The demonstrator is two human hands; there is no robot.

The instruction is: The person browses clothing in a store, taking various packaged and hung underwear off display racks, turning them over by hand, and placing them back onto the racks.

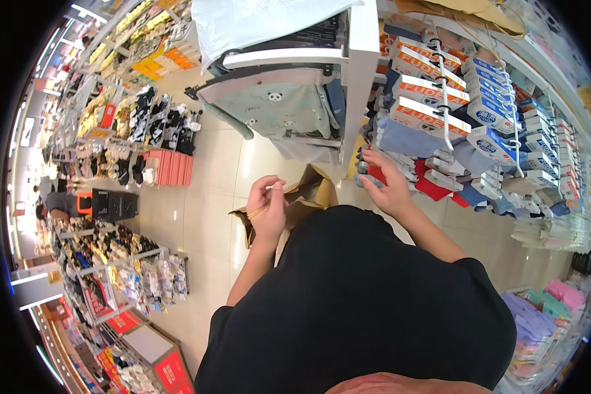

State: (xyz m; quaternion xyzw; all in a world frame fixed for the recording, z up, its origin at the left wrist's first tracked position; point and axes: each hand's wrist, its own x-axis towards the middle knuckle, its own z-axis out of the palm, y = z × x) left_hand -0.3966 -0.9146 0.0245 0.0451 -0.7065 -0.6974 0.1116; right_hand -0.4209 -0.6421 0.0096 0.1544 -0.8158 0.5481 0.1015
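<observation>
My left hand is raised over a brown paper bag, its fingers curled in; whether they hold anything is too small to tell. A thin yellowish band crosses the hand near the wrist. To the right, my right hand has its fingers apart and holds nothing. It is beside the hanging socks, near a red pair. Packs with orange-and-white labels hang on a white hook above that hand. The paper bag stands low in front of my black shirt, its top open.
A white rack with a panda-print garment stands ahead. Blue-labelled packs hang at the right. Sock displays line the left, with a dark crate and a person beyond. Pastel packs lie at lower right.
</observation>
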